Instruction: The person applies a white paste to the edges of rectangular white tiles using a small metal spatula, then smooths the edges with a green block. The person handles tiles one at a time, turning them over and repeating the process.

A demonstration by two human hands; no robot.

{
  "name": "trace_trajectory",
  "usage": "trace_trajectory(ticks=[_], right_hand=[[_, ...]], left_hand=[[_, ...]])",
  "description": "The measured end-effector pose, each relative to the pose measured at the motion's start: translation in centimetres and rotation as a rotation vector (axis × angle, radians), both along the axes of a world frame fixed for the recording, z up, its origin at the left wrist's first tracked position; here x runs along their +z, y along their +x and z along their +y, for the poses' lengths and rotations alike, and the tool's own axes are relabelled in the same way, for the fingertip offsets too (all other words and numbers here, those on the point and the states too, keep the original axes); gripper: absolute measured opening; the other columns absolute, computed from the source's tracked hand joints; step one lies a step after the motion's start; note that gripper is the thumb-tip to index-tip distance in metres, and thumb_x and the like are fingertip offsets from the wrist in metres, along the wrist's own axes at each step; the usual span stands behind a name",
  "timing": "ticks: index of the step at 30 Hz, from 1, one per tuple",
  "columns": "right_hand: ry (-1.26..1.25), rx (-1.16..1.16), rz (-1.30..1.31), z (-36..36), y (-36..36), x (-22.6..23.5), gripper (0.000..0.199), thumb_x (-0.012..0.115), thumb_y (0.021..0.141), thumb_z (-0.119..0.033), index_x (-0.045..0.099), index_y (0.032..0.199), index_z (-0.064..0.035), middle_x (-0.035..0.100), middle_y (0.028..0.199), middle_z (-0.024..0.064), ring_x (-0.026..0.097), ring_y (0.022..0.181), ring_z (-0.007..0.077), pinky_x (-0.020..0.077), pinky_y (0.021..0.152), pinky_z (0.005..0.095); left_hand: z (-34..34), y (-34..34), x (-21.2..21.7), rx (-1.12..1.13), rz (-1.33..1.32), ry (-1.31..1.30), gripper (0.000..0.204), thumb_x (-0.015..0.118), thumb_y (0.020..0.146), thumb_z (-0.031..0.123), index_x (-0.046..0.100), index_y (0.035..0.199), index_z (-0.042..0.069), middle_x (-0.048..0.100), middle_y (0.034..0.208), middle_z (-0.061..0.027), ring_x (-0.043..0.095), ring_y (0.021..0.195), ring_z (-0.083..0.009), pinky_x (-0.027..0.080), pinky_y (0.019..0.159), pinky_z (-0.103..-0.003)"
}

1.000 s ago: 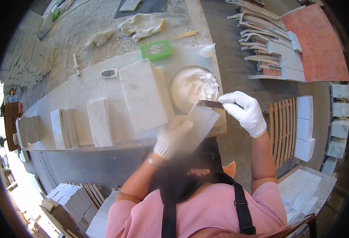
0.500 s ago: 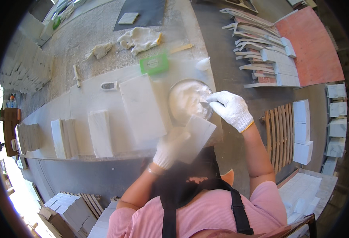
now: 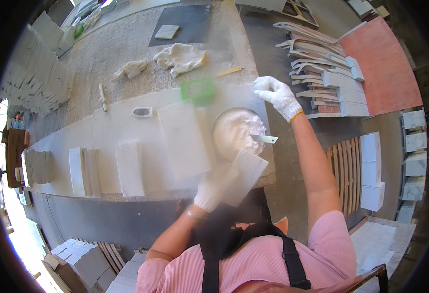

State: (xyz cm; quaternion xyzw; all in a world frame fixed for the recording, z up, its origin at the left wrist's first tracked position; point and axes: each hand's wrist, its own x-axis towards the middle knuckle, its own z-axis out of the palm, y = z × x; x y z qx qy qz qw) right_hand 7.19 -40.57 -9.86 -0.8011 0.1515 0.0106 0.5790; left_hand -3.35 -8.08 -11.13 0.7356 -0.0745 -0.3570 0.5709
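One scraper (image 3: 268, 139) now lies in paste (image 3: 234, 128), right hand (image 3: 279, 95) away, fingers (image 3: 263, 84) curled, grip unclear; left hand (image 3: 213, 189) pinching a tile (image 3: 248, 171).

Right arm (image 3: 317, 166) outstretched, right hand (image 3: 279, 96) curled; left arm (image 3: 170, 238) bent, left hand (image 3: 214, 187) gripping, nearer torso (image 3: 253, 254).

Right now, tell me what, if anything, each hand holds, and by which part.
The left hand holds a pale tile by its left side. Whether the right hand holds anything cannot be told.
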Motion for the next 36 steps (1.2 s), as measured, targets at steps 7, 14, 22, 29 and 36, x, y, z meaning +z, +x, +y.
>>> trace_trajectory(ticks=[7,14,22,29,36], right_hand=[[-0.014,0.069,-0.016,3.3,-11.9,8.5,0.046,0.081,0.091,-0.003,0.066,0.135,-0.0009,0.071,0.120,0.0032,0.065,0.110,0.0121,0.0521,0.101,0.0294],[-0.210,0.113,0.010,5.8,-16.3,8.6,0.044,0.089,0.082,-0.015,0.077,0.123,-0.0045,0.077,0.111,0.0109,0.071,0.103,0.0197,0.0544,0.095,0.0339],[-0.405,0.221,-0.077,6.1,-16.0,7.9,0.032,0.089,0.081,-0.023,0.083,0.110,-0.0120,0.077,0.103,0.0110,0.071,0.092,0.0264,0.0556,0.086,0.0367],[-0.509,0.259,-0.105,6.3,-15.4,8.1,0.032,0.088,0.081,-0.026,0.083,0.110,-0.0149,0.078,0.104,0.0109,0.071,0.091,0.0290,0.0560,0.085,0.0383],[-0.538,0.283,-0.117,6.5,-15.1,8.4,0.032,0.087,0.081,-0.027,0.083,0.110,-0.0162,0.077,0.101,0.0112,0.071,0.089,0.0298,0.0566,0.083,0.0390]], left_hand=[[-0.1,0.1,0.1,0.015,0.026,-0.013,0.040,0.068,0.100,0.036,0.074,0.115,-0.001,0.073,0.098,-0.0076,0.064,0.091,-0.0133,0.052,0.082,-0.032],[-0.1,-0.3,0.7,0.048,0.037,-0.050,0.038,0.068,0.100,0.035,0.074,0.115,0.001,0.073,0.100,-0.0059,0.064,0.093,-0.0129,0.052,0.085,-0.030],[0.1,-0.4,1.5,0.038,0.025,-0.028,0.038,0.068,0.099,0.035,0.075,0.115,0.002,0.074,0.101,-0.0074,0.064,0.093,-0.0141,0.051,0.086,-0.031],[0.2,-0.2,1.7,0.028,-0.009,-0.006,0.041,0.067,0.098,0.038,0.074,0.116,0.001,0.074,0.101,-0.0099,0.066,0.094,-0.0168,0.052,0.087,-0.032],[0.3,-0.2,1.9,0.025,0.027,0.023,0.044,0.067,0.097,0.039,0.074,0.118,0.000,0.075,0.103,-0.0116,0.067,0.096,-0.0175,0.052,0.088,-0.033]])
